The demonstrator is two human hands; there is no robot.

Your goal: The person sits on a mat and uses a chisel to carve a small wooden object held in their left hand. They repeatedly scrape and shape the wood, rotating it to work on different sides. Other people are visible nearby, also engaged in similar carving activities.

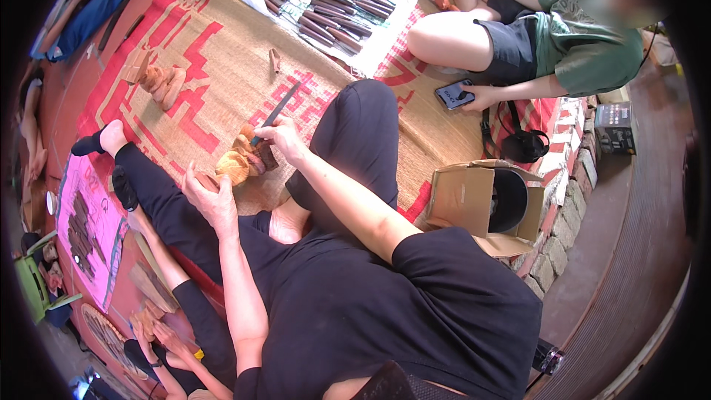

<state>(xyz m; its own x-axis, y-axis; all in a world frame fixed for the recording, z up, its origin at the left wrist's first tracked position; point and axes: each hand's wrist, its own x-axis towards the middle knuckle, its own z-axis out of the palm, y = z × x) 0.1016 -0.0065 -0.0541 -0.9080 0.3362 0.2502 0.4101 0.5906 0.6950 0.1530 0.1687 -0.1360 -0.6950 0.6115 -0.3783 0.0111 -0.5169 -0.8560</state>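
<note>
Hands meet over a pale, rounded, carved wooden figure (243, 161) that sits at the person's knees, just above the black trousers and over the woven straw mat with red patterns (215, 67) covering the floor. The left hand (211, 198) is closed around the lower end of the figure, fingers wrapped over it. The right hand (280, 141) is shut on a long dark-bladed chisel with a wooden handle (275, 114), whose shaft slants up and away toward the mat while its lower end meets the top of the figure.

In the same head view, farther up the mat, a white cloth (385, 33) carries a spread row of many wood-handled carving tools (326, 0), well apart from the hands. To the left of them lie two light, carved wooden pieces (161, 83) side by side, and a small wooden stub (275, 60) lies alone between them and the cloth. At the right a second person in a green shirt (592, 44) sits on the mat, a hand holding a black phone (453, 94). Near the mat's edge stands an open brown cardboard box (474, 204) with a dark cap inside, and a small black bag (523, 144) lies just above it.
</note>
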